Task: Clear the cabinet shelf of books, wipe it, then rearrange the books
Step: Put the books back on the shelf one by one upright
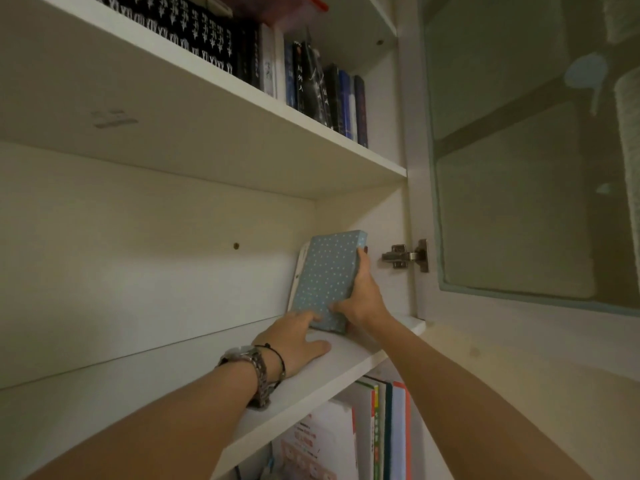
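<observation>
A blue book with white dots stands tilted at the right end of the white cabinet shelf. A thin white book leans behind it against the back wall. My right hand grips the blue book's right edge, thumb on its lower cover. My left hand, with a watch and cord bracelet at the wrist, lies flat on the shelf, fingertips touching the book's bottom corner. The rest of this shelf holds nothing.
The shelf above carries a row of dark books. Below, more books stand upright. The cabinet's glass door hangs open on the right, its metal hinge close to my right hand.
</observation>
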Tool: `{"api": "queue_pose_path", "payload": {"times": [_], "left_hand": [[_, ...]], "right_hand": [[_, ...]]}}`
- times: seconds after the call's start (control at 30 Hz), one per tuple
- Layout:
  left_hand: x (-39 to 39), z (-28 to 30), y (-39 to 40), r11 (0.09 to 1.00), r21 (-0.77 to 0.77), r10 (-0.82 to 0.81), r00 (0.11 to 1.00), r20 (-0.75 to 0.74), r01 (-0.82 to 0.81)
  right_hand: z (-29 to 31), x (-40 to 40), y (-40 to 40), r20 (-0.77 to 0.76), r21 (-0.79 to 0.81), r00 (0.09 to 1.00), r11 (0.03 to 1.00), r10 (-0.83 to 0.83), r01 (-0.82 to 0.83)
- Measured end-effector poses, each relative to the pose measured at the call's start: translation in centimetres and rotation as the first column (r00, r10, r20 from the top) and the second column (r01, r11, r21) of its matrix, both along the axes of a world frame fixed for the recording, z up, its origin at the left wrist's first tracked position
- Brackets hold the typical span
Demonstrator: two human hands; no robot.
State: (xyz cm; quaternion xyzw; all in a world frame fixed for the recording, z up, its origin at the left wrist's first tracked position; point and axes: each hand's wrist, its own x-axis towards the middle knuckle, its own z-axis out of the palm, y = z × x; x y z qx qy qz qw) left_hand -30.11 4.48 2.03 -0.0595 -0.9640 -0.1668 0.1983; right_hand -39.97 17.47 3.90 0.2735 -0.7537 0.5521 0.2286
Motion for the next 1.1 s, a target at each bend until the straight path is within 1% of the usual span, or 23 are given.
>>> {"api": "queue_pose_path", "payload": {"times": [0.1, 0.2, 0.4, 0.53, 0.6, 0.73, 0.87, 1.1], "left_hand": [[0.0, 0.0, 0.0, 1.000, 0.010, 0.016, 1.000, 0.026, -0.017], [-0.1, -0.1, -0.1, 0.999, 0.007, 0.045, 0.998, 0.038, -0.045], [-0.1, 0.0, 0.0, 0.999, -0.006, 0.032, 0.999, 0.030, -0.032], [-0.1, 0.0, 0.0, 1.000, -0.004, 0.027, 0.999, 0.037, -0.027], [0.0, 0.1, 0.0, 1.000, -0.006, 0.025, 0.999, 0.042, -0.025], [0.3, 0.2, 0.2, 1.000, -0.010, 0.024, 0.998, 0.053, -0.023], [0.4, 0.3, 0.3, 0.999, -0.045, 0.028, 0.998, 0.063, -0.026], [0.6, 0.4, 0.3, 0.997, -0.063, 0.037, 0.997, 0.072, -0.033]], "right_hand": [[-0.2, -1.1, -0.5, 0.017, 0.043, 0.998, 0.997, -0.057, 0.056], [-0.5, -1.9, -0.8, -0.002, 0.076, 0.991, 0.988, -0.134, 0.133], [-0.6, -2.8, -1.9, -0.003, 0.090, 0.987, 0.983, -0.158, 0.158], [-1.2, -2.9, -2.1, -0.056, 0.183, 0.974, 0.957, -0.218, 0.224], [-1.4, -2.9, -1.9, -0.068, 0.191, 0.977, 0.959, -0.200, 0.209], [-1.4, -2.6, -1.6, -0.047, 0.184, 0.992, 0.975, -0.120, 0.127], [-1.3, -2.6, -1.7, -0.049, 0.200, 0.991, 0.970, -0.128, 0.135], [-1.3, -2.3, -1.6, -0.058, 0.231, 0.984, 0.957, -0.168, 0.177]]}}
